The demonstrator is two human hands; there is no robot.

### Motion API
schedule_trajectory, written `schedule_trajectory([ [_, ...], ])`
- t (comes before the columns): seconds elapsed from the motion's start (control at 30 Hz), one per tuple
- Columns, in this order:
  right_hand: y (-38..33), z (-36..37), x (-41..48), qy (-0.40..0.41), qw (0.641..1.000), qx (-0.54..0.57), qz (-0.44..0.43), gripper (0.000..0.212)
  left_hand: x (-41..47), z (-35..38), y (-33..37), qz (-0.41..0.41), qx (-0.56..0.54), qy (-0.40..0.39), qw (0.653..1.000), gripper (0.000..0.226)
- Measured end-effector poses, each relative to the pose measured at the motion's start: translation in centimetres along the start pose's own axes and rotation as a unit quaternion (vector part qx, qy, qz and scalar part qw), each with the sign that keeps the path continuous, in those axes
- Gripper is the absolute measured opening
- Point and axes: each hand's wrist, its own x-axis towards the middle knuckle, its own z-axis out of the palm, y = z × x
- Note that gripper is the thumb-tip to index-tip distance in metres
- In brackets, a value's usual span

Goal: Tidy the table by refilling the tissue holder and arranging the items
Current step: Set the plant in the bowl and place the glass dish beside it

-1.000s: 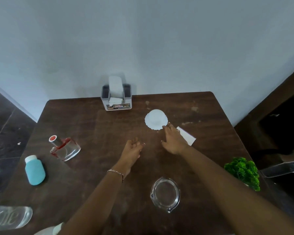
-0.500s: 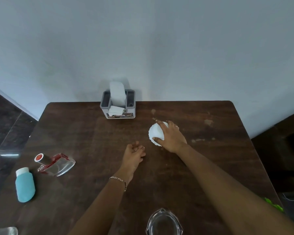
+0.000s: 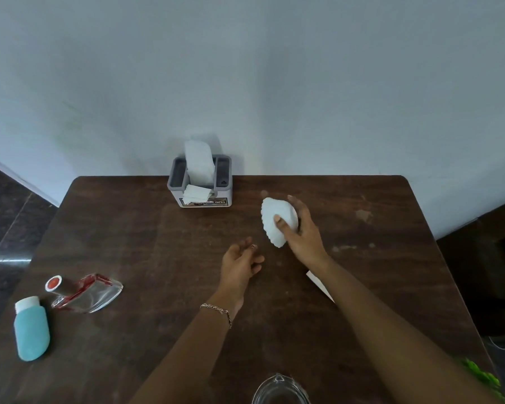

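Observation:
My right hand (image 3: 301, 231) pinches a round white scalloped paper tissue (image 3: 274, 221), folded and lifted off the brown table (image 3: 158, 243), thumb on its front and fingers behind. A grey tissue holder (image 3: 200, 185) stands at the table's far edge against the wall, with white tissues sticking up from its middle slot and one hanging over its front. My left hand (image 3: 239, 265) hovers low over the table's middle with loosely curled fingers, holding nothing, just left of the right wrist. A white paper strip (image 3: 318, 284) lies partly hidden under my right forearm.
At the left lie a clear glass perfume bottle with a red cap (image 3: 82, 291) and a light blue bottle with a white cap (image 3: 31, 330). A clear glass jug (image 3: 279, 390) sits at the near edge. Green leaves (image 3: 483, 376) show at the lower right. Dark floor flanks the table.
My right hand went from touching the flat tissue's edge to gripping it, folding it and raising it off the table. The left hand stayed about where it was. My head tilted up.

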Motion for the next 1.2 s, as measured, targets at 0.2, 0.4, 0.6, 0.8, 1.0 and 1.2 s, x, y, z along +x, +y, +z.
schedule_trajectory([
  [0.2, -0.9, -0.4, -0.7, -0.059, 0.868, 0.456, 0.187, 0.047, 0.6, 1.0, 1.8, -0.056, -0.024, -0.051, 0.997, 0.020],
  [0.4, -0.9, -0.4, -0.4, -0.079, 0.859, 0.465, 0.198, 0.046, 1.3, 1.6, 4.1, -0.020, -0.011, -0.077, 0.997, 0.017],
  [0.6, -2.6, -0.2, 2.3, -0.040, 0.916, 0.307, 0.256, 0.061, 3.0, 2.2, 5.2, 0.012, 0.007, 0.006, 1.000, 0.030],
  [0.8, -2.6, -0.1, 5.3, -0.042, 0.966, 0.138, 0.213, 0.035, 4.8, 4.2, 6.6, -0.013, -0.039, 0.104, 0.994, 0.021],
  [1.0, -1.7, 0.2, 8.5, 0.049, 0.975, 0.076, 0.201, 0.035, 6.8, 5.5, 7.1, -0.030, -0.058, 0.129, 0.989, 0.032],
  [1.2, -1.2, 0.5, 10.3, 0.067, 0.980, 0.019, 0.184, 0.018, 8.1, 6.0, 7.2, -0.049, -0.093, 0.124, 0.987, 0.034],
])
